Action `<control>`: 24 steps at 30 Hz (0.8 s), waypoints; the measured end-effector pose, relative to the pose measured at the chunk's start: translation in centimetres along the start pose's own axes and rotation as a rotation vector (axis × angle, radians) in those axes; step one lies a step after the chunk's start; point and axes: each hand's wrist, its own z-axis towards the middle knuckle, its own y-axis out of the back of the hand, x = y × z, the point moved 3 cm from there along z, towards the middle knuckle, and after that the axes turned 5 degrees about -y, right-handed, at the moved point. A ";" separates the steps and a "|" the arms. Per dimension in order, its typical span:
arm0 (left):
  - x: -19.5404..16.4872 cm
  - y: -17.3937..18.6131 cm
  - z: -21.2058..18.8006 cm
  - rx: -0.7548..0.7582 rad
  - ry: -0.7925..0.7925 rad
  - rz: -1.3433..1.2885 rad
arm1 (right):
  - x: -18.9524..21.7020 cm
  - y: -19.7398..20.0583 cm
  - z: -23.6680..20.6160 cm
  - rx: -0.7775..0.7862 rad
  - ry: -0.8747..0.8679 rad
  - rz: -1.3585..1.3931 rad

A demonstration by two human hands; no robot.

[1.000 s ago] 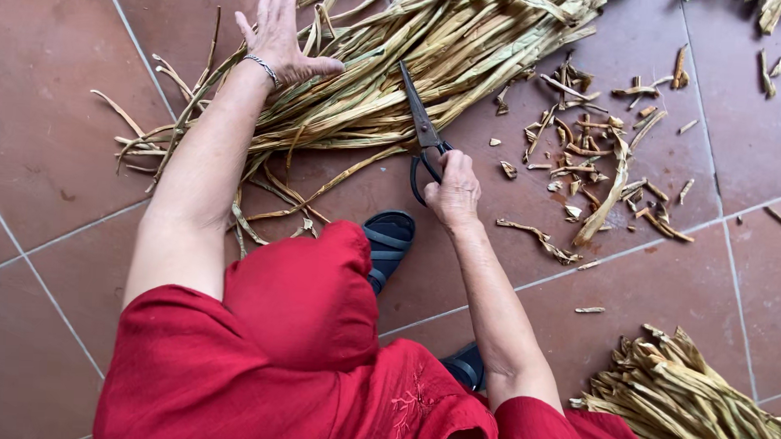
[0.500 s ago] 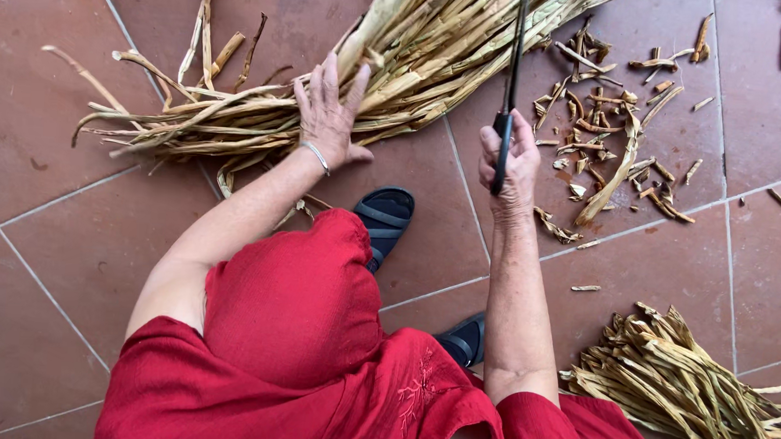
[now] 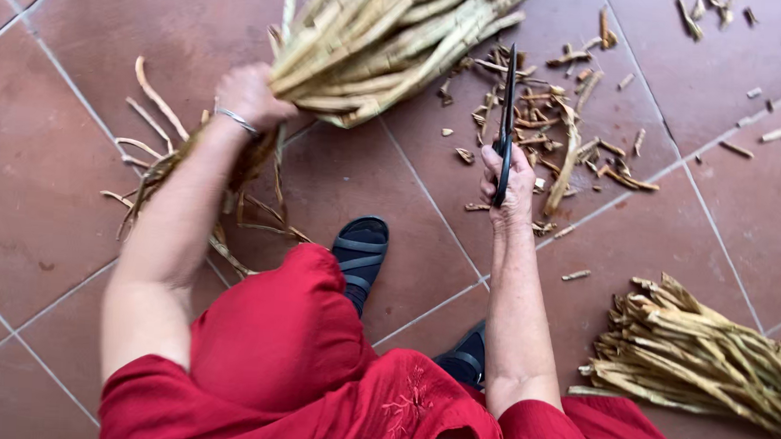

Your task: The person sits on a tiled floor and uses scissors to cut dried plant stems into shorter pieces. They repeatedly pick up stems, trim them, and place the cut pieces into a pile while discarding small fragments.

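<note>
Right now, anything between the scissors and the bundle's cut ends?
Nothing visible. The right hand holds the scissors upright beside the bundle gripped by the left hand; only bare tile floor lies between them.

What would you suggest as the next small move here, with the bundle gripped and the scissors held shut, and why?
Probably open the scissors in the right hand and bring them to the ragged ends of the bundle of dried stalks. The left hand grips it, uneven ends trail below, and cut scraps lie beside the blades.
</note>
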 end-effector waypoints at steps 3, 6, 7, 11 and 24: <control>-0.3 7.4 -1.5 -0.373 -0.314 -0.066 | 0.6 2.2 0.2 -0.053 0.015 0.056; 1.1 12.5 -6.5 -0.524 -0.432 0.190 | 1.3 3.2 0.4 -0.066 0.039 0.108; 2.2 13.5 -8.9 -0.550 -0.468 0.214 | 1.6 3.3 0.5 -0.069 0.050 0.122; 9.4 12.8 -16.5 -0.545 -0.341 0.297 | 2.5 2.6 0.5 0.023 0.103 0.112; 14.3 -2.7 -11.5 -0.294 -0.064 0.265 | 1.7 -4.1 -1.1 0.357 0.242 0.095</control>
